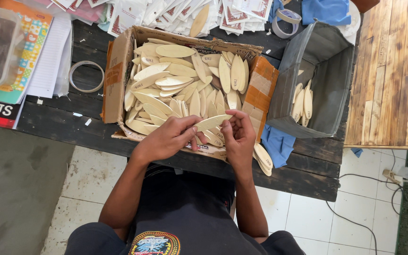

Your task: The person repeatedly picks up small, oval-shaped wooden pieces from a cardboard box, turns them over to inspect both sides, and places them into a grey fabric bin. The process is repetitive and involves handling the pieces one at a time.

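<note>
Dark plank table (308, 179), white tiled floor (308, 217).

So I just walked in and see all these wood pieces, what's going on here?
A seated person holds one flat, leaf-shaped wooden piece between the left hand and right hand, over a cardboard box heaped with similar pieces. A grey bin to the right holds a few more, and a small stack lies on the dark table.

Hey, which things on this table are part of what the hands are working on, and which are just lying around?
In use:
left hand and right hand, both holding one wooden leaf-shaped piece
cardboard box full of such pieces
grey bin holding a few more

Lying about:
tape rolls
blue cloth
stack of papers
</note>
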